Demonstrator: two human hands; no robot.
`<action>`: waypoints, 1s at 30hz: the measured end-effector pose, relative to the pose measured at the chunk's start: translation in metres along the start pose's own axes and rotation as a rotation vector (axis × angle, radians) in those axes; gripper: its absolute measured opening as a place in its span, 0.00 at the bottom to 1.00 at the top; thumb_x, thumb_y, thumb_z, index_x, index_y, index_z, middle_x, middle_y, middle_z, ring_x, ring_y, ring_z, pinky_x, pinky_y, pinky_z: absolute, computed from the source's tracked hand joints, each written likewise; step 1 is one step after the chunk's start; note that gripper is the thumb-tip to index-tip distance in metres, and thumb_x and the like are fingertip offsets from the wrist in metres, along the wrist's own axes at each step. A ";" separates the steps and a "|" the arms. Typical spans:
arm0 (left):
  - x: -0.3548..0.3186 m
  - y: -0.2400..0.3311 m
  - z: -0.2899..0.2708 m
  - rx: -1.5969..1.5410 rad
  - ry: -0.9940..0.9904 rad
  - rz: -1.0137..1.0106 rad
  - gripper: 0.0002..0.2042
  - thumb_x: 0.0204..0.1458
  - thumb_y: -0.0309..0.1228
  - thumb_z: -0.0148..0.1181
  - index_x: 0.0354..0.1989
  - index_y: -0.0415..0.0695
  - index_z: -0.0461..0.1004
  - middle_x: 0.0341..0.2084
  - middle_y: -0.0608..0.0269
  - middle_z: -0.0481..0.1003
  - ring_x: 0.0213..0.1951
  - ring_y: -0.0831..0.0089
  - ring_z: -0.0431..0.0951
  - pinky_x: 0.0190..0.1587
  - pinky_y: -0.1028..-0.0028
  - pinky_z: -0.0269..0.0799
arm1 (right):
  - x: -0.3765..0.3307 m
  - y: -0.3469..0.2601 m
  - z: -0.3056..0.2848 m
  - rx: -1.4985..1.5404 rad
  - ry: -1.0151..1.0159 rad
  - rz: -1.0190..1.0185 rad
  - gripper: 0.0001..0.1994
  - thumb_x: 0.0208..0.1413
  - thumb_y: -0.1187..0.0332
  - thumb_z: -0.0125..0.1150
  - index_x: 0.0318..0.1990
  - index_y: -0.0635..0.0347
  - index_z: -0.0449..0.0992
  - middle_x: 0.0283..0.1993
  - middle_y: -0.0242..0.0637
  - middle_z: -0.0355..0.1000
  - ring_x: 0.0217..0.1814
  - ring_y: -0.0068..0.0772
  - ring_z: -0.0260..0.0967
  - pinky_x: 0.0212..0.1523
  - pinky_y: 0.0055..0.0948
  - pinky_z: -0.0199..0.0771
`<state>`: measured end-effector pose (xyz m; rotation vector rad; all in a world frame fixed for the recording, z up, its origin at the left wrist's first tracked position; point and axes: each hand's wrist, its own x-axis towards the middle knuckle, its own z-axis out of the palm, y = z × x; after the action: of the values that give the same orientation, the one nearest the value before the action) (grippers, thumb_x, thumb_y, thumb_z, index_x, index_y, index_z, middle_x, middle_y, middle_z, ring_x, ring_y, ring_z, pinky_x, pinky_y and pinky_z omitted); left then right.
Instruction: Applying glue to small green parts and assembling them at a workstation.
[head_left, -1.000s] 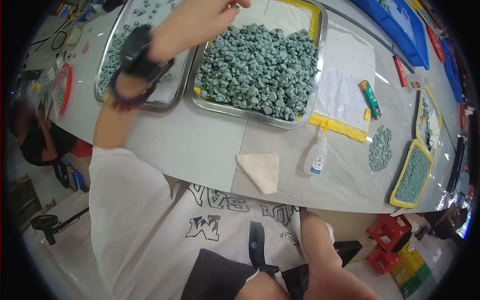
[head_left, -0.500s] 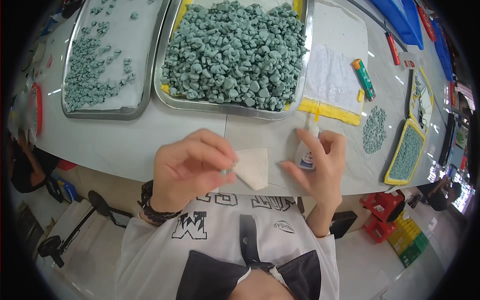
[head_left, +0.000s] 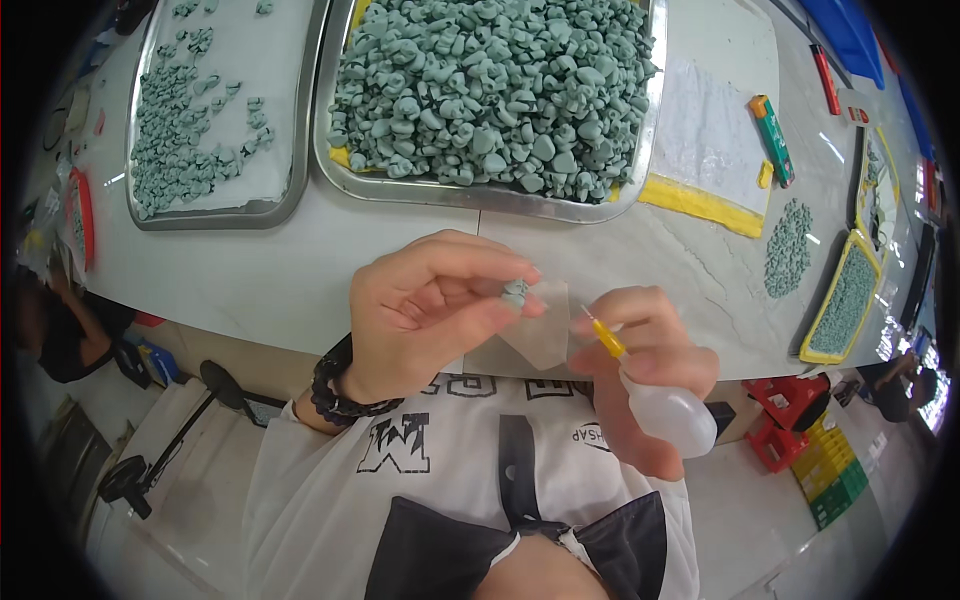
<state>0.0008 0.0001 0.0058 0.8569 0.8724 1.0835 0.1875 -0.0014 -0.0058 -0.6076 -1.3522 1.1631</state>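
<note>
Between the thumb and fingertips of my left hand (head_left: 425,305) is a small grey-green molded piece (head_left: 515,292). My right hand (head_left: 655,345) is wrapped round a white plastic squeeze bottle (head_left: 675,418). The bottle lies tilted in the grip, its yellow nozzle (head_left: 607,340) and thin needle tip pointing up and left toward the piece, with a gap between them. Behind and below the left fingertips, a cream-coloured sheet (head_left: 543,338) lies near the table's edge, partly covered by the hand.
A metal tray (head_left: 480,197) heaped with grey-green pieces stands ahead. Left of it, another tray (head_left: 215,222) holds scattered pieces on white lining. To the right are a yellow-edged white board (head_left: 705,205), a green-orange box (head_left: 771,140), a loose patch of small pieces (head_left: 789,250) and a yellow-rimmed tray (head_left: 806,352).
My right hand has lifted the bottle off the table and tipped it, nozzle toward the left hand. My left hand has moved right and up with the piece. The whole view has shifted slightly.
</note>
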 end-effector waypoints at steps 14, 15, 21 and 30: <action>0.000 -0.005 0.000 0.014 -0.051 -0.057 0.12 0.46 0.11 0.50 0.40 0.29 0.68 0.39 0.45 0.70 0.41 0.67 0.74 0.44 0.72 0.71 | 0.002 -0.001 -0.003 -0.127 -0.113 0.077 0.29 0.56 0.44 0.36 0.36 0.66 0.66 0.23 0.49 0.68 0.41 0.56 0.68 0.31 0.48 0.75; 0.000 -0.004 0.000 0.024 -0.050 -0.073 0.12 0.46 0.11 0.50 0.40 0.29 0.68 0.39 0.45 0.70 0.41 0.67 0.74 0.44 0.72 0.71 | 0.003 0.000 -0.002 -0.128 -0.114 0.070 0.28 0.56 0.44 0.36 0.36 0.67 0.66 0.22 0.49 0.68 0.41 0.56 0.68 0.31 0.47 0.75; -0.001 -0.005 0.000 0.030 -0.063 -0.057 0.12 0.45 0.11 0.50 0.41 0.30 0.68 0.39 0.45 0.71 0.41 0.67 0.74 0.44 0.72 0.71 | 0.003 -0.004 0.000 -0.133 -0.107 0.128 0.27 0.56 0.45 0.36 0.36 0.64 0.66 0.21 0.47 0.69 0.41 0.54 0.69 0.39 0.51 0.71; -0.001 -0.008 0.000 -0.037 -0.017 -0.007 0.13 0.45 0.11 0.53 0.40 0.31 0.70 0.39 0.50 0.72 0.41 0.69 0.76 0.42 0.76 0.74 | 0.005 -0.006 -0.002 -0.238 -0.170 0.148 0.24 0.57 0.45 0.34 0.37 0.57 0.67 0.25 0.43 0.73 0.44 0.49 0.69 0.57 0.53 0.46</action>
<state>0.0038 -0.0025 -0.0013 0.8310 0.8378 1.0820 0.1904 0.0011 0.0011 -0.8053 -1.6273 1.2025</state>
